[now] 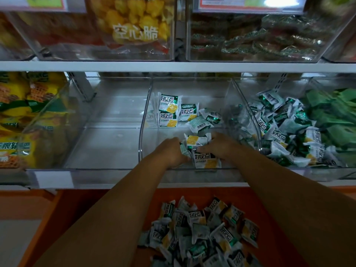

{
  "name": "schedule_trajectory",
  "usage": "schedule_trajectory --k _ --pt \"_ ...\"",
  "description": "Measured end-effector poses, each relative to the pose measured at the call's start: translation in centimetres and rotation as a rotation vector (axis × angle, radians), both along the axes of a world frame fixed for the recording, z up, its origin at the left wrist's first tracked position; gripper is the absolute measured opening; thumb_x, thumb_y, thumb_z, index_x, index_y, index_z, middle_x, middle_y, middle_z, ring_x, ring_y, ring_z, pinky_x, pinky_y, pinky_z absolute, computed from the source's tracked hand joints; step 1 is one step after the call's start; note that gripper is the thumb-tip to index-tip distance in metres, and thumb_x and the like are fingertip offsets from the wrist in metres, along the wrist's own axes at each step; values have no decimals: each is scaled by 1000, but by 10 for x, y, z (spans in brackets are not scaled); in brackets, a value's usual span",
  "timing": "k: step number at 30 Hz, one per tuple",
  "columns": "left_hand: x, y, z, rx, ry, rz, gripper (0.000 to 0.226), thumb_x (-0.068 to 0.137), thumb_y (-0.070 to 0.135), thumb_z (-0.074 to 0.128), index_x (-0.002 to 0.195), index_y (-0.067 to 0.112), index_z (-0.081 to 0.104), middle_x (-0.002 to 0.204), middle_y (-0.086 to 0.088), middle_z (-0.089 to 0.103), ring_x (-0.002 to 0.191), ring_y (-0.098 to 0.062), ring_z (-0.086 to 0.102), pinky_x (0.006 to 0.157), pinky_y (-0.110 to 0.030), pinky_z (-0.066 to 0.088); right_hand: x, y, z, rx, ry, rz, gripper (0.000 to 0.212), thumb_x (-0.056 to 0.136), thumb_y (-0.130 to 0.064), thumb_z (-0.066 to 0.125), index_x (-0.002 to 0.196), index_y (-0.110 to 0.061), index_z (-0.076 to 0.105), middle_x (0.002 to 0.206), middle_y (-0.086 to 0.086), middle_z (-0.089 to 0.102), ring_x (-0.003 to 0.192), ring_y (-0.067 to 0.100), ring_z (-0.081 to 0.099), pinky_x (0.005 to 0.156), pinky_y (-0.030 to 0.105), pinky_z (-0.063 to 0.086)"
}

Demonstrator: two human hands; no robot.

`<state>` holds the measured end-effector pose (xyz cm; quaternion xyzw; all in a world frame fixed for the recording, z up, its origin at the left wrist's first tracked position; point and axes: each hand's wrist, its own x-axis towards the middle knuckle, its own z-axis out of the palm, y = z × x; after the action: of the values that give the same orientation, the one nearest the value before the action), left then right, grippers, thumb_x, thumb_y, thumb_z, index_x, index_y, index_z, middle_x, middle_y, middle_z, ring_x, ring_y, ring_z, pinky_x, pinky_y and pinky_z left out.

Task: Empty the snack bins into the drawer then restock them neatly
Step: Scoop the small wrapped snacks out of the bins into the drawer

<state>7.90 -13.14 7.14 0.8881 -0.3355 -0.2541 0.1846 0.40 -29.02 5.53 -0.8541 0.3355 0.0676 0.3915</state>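
Your left hand (171, 151) and right hand (221, 145) both grip one bundle of snack packets (200, 151), held between them at the front of the clear bin (142, 132). Loose packets (173, 110) lie just beyond your hands. A heap (202, 232) sits in the orange drawer (227, 193) beneath your forearms.

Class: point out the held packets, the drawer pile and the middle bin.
held packets (202, 157): head view, white front wrapper.
drawer pile (202, 233): head view, pile's middle.
middle bin (143, 120): head view, left wall.
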Motion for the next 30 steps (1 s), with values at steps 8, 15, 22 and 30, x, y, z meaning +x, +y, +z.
schedule_trajectory --k 8,15,22,30 --pt "-6 13 29 -309 -51 95 55 83 25 77 130 9 54 107 -5 59 78 -8 52 53 -8 39 -17 12 37 -16 -294 -74 44 80 -29 77 115 -12 55 107 -3 60 92 14 59 64 20 41" --pt "-53 45 82 -471 -177 73 69 78 37 80 138 19 51 135 -4 53 119 -18 53 93 -20 38 -88 46 106 -40 -569 -46 31 84 -28 74 80 -21 44 69 -12 49 59 -3 46 45 7 35" --pt "-130 82 38 -300 6 -59 72 78 43 78 141 27 46 142 5 51 124 -11 50 89 -19 38 -184 75 57 82 -428 -12 33 84 -31 74 109 -19 57 98 -5 68 86 11 66 71 31 55" --pt "-159 71 -99 -37 256 -43 75 84 38 75 148 21 40 153 -2 40 132 -20 47 104 -34 44 -194 74 -78 186 11 -79 30 88 -30 70 106 -20 48 96 2 57 77 17 55 56 24 41"
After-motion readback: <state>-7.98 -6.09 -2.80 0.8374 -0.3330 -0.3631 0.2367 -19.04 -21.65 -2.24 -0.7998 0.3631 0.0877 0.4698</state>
